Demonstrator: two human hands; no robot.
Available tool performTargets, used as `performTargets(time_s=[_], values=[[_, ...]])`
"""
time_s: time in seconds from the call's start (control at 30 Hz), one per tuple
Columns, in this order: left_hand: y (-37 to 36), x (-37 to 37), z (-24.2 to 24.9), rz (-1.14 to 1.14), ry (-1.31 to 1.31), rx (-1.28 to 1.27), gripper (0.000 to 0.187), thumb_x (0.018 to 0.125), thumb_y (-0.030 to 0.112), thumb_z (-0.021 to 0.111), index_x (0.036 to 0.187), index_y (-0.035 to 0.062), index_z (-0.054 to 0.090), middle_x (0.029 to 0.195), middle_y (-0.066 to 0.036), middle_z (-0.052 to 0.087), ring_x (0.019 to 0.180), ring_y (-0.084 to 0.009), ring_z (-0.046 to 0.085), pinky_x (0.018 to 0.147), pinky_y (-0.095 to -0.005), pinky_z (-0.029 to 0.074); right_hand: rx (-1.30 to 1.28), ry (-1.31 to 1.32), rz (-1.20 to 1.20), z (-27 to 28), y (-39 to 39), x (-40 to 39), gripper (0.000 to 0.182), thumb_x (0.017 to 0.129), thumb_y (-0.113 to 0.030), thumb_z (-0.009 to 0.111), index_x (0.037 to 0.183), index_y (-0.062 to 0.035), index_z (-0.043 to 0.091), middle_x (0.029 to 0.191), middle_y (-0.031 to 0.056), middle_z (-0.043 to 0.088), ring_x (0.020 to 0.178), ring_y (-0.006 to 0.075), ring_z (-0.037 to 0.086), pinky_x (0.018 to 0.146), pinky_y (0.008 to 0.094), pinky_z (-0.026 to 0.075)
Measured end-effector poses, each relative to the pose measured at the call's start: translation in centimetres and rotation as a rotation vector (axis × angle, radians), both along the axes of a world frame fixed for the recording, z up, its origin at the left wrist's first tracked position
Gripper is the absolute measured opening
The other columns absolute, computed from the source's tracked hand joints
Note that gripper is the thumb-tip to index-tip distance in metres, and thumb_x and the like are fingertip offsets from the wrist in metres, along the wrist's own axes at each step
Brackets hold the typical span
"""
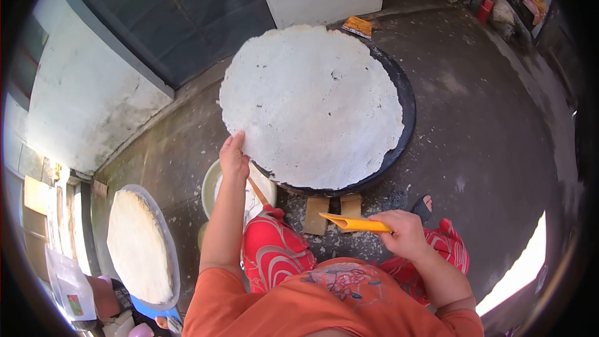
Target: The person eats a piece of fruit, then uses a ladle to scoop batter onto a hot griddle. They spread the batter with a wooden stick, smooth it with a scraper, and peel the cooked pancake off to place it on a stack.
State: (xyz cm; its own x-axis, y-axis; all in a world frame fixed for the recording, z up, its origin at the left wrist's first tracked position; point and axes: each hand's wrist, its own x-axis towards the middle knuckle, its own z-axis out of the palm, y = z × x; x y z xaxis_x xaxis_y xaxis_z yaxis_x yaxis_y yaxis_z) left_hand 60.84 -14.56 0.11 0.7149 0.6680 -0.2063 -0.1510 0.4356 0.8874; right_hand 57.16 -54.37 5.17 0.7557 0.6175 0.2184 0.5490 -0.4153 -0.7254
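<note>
A large, thin, pale flatbread [312,106] with a ragged edge and a few small holes lies over a wide black round griddle [407,103]. The griddle's dark rim shows along the right and bottom. My left hand [234,157] pinches the flatbread at its lower left edge, thumb on top. My right hand [404,234] is closed around a yellow scraper [357,223], which looks like a cut, curved piece of plastic. It is held above my lap, apart from the griddle and pointing left.
Below my left forearm stands a basin [209,188] with white contents and a wooden handle [258,192] leaning out. A stack of pale flatbreads [138,246] rests on a round tray at lower left. Cardboard pieces [317,215] lie before the griddle; an orange-yellow block [357,26] sits behind it.
</note>
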Motion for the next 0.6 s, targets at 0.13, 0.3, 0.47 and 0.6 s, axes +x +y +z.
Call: performTargets(time_s=[0.13, 0.3, 0.47, 0.6], values=[[1.7, -3.0, -5.1, 0.006, 0.282, -0.145, 0.019, 0.082, 0.010, 0.057, 0.100, 0.0036, 0.056, 0.091, -0.007, 0.061, 0.079, -0.0180, 0.060, 0.071, -0.0340, 0.049, 0.072, 0.291, -0.064, -0.4, -0.6, -0.1, 0.024, 0.070, -0.004, 0.064, 0.093, -0.0032, 0.061, 0.088, 0.0090, 0.064, 0.077, 0.0197, 0.062, 0.070, 0.0279, 0.048], [2.9, -4.3, -8.0, 0.112, 0.666, 0.024, 0.018, 0.075, 0.008, 0.060, 0.091, 0.0008, 0.060, 0.083, -0.007, 0.062, 0.071, -0.0206, 0.060, 0.061, -0.0344, 0.048, 0.830, 1.108, -0.144, -0.5, -0.9, 1.0, 0.050, 0.068, -0.002, 0.053, 0.117, 0.0012, 0.044, 0.108, 0.0063, 0.056, 0.096, 0.0159, 0.055, 0.084, 0.0269, 0.042], [7.5, -0.7, -3.0, 0.177, 0.549, 1.019, 0.018, 0.075, 0.014, 0.059, 0.084, -0.0010, 0.063, 0.072, -0.011, 0.062, 0.061, -0.0208, 0.058, 0.058, -0.0312, 0.045, 0.496, 0.890, -0.192, -0.4, 0.1, 3.8, 0.045, 0.066, -0.004, 0.039, 0.108, 0.0012, 0.053, 0.104, 0.0078, 0.059, 0.097, 0.0169, 0.056, 0.080, 0.0243, 0.041], [7.6, 0.8, 8.4, 0.104, 0.117, 1.274, 0.012, 0.077, 0.009, 0.059, 0.085, 0.0009, 0.062, 0.075, -0.012, 0.059, 0.068, -0.0243, 0.058, 0.063, -0.0291, 0.044, -0.037, 0.147, -0.234, 1.9, 3.9, 6.5, 0.027, 0.081, -0.013, 0.049, 0.103, -0.0028, 0.058, 0.096, 0.0136, 0.063, 0.072, 0.0212, 0.062, 0.065, 0.0277, 0.045]])
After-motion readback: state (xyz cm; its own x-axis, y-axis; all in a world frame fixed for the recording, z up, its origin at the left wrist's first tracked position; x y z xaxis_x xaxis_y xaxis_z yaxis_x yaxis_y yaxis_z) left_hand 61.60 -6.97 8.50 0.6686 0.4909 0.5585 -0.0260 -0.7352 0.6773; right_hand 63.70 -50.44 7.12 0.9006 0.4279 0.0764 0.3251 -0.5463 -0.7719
